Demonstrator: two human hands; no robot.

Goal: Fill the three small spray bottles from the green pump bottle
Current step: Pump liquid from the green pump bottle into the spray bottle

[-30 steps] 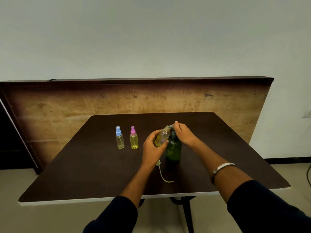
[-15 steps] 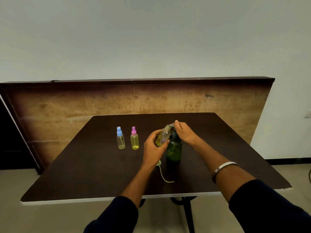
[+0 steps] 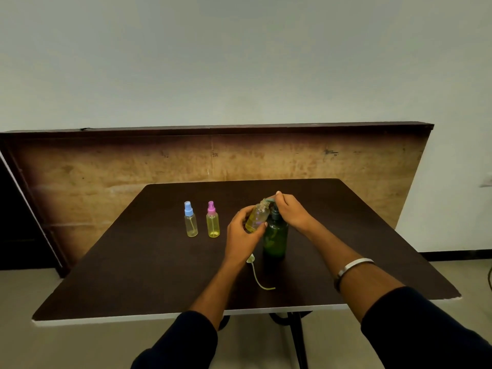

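Observation:
The green pump bottle (image 3: 275, 239) stands upright near the middle of the dark table (image 3: 149, 275). My right hand (image 3: 291, 211) rests on its pump head with curled fingers over the nozzle. My left hand (image 3: 241, 235) grips an uncapped small bottle (image 3: 257, 218), tilted, its mouth right at the pump's nozzle; yellow liquid shows inside. That bottle's spray cap with its long dip tube (image 3: 257, 274) lies on the table in front. A blue-capped spray bottle (image 3: 190, 221) and a pink-capped one (image 3: 212, 221) stand upright to the left, both holding yellow liquid.
A wooden board (image 3: 106, 166) leans upright behind the table against the white wall. The table's white front edge (image 3: 159, 316) is close to me, with its black leg (image 3: 296, 339) below.
Almost nothing has changed; both hands stay at the pump head and the small bottle keeps its tilt at the nozzle.

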